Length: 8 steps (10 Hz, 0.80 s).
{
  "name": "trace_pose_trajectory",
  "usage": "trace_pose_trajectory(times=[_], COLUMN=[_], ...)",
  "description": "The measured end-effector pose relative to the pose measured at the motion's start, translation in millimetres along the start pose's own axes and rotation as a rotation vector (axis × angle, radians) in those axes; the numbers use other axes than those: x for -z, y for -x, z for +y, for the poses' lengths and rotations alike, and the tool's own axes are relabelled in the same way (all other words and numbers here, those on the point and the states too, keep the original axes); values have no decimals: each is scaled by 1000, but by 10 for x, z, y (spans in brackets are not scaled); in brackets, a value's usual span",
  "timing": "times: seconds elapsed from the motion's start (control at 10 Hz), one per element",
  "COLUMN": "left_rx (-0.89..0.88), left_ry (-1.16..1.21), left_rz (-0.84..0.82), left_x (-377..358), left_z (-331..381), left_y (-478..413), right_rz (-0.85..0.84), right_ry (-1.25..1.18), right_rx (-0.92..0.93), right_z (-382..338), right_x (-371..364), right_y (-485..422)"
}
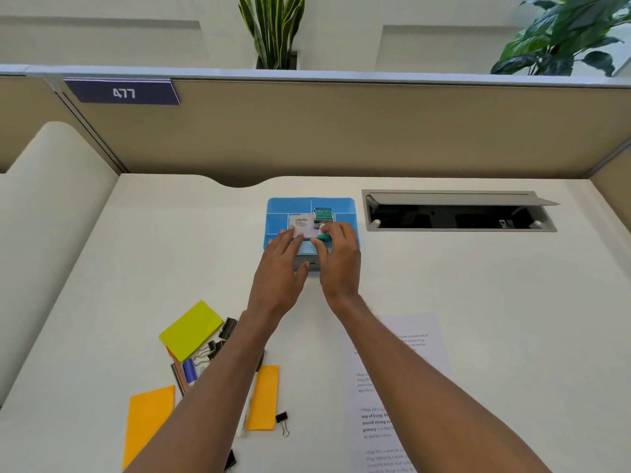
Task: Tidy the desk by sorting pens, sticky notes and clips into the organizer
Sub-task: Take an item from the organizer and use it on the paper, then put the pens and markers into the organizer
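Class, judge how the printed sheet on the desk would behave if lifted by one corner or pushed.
The printed sheet looks single and thin, so probably floppy and light. Lying flat on the smooth desk, it would likely slide.

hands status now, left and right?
Left hand: open, straight fingers touching the camlin box.
Right hand: pinching a small teal item over the blue organizer.

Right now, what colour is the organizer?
The organizer is blue with paler divider lines; the head view shows it best.
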State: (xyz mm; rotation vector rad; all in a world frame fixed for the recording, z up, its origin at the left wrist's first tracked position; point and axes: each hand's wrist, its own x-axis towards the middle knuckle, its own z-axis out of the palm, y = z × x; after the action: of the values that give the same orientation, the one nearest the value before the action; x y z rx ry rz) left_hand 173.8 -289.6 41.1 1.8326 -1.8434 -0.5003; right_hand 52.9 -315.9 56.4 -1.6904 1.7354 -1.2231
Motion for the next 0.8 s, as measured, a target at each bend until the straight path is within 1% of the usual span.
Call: trace_pose_trajectory(times=[0.3, 0.5, 0.6, 0.8], left_rx=[-1, 9, 20, 96], left_ry=[22, 27, 44, 25], left_rz=[18, 46, 76, 140], left_x=[30, 132, 198, 251], left_z=[9, 27, 25, -61], left_y=[11, 101, 248, 763], right_rz=[-16, 19, 47, -32], right_ry=[-2, 16, 83, 114], right_rx=[-35, 1, 33, 119], right_z=[-31, -100, -145, -188], right_x=[22, 122, 194, 257], right_y=[16, 99, 225, 660])
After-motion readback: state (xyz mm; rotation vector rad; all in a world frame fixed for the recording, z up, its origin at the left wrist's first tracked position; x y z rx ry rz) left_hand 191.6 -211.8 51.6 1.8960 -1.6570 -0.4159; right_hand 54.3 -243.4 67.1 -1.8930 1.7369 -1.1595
